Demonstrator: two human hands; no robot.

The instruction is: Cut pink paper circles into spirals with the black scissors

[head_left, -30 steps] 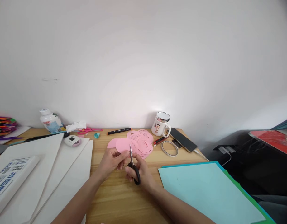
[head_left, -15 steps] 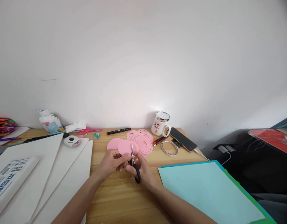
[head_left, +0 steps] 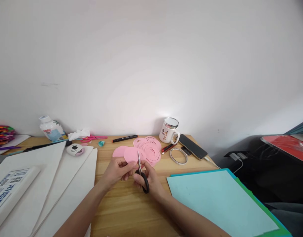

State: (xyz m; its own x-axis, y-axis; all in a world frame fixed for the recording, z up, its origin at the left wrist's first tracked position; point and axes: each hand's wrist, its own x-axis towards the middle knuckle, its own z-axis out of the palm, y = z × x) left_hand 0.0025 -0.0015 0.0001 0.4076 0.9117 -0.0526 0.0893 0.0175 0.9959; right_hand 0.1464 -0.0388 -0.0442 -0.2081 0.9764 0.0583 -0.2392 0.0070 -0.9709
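A pink paper circle (head_left: 130,154) is pinched at its lower edge by my left hand (head_left: 117,171). My right hand (head_left: 151,180) is closed around a pair of black-handled scissors (head_left: 145,183), whose blades point away from me and lie across the right part of the circle. Behind the held circle, another pink paper disc (head_left: 118,151) lies on the table. To its right is a loose heap of pink paper rings and spirals (head_left: 151,149), partly hidden by my right fingers.
A white mug (head_left: 169,132), a phone (head_left: 192,146) on a cable and a tape roll (head_left: 178,156) stand back right. Light-blue sheets (head_left: 220,200) lie right, white boards (head_left: 74,194) left. A black marker (head_left: 125,138), pink scissors (head_left: 94,138) and a white bottle (head_left: 52,129) line the wall.
The scissors and my right hand have shifted very slightly against the pink circle. My left hand keeps its pinch. The whole view has moved a touch.
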